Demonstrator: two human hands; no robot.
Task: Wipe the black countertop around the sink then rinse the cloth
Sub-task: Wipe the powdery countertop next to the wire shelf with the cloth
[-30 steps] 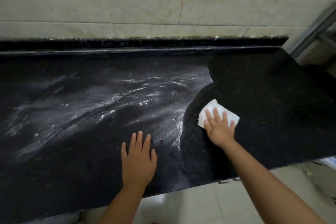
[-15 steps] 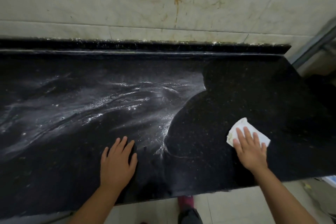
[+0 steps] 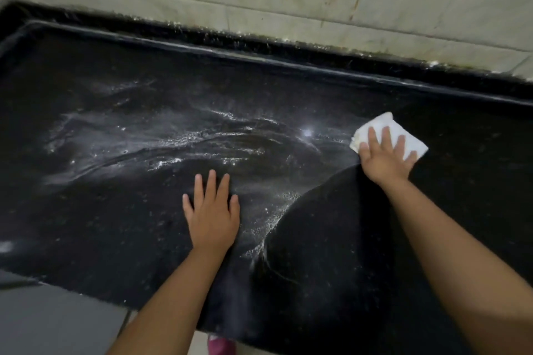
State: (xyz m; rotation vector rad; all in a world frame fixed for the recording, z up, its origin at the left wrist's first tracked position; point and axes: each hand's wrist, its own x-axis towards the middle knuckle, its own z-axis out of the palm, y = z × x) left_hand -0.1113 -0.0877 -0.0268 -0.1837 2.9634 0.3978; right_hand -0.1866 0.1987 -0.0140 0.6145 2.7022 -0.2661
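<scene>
Cloth point(image 3: 403, 135), white and folded, is pressed flat on black countertop point(image 3: 331, 253) near the back ledge by right hand point(image 3: 385, 160), fingers spread. Left hand point(image 3: 212, 216) is laid flat, fingers spread, beside whitish wet streaks point(image 3: 178, 141).

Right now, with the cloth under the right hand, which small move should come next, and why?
Probably slide the cloth leftward with the right hand into the white residue. The countertop looks clean to the right, while streaks cover the area left of the cloth.
</scene>
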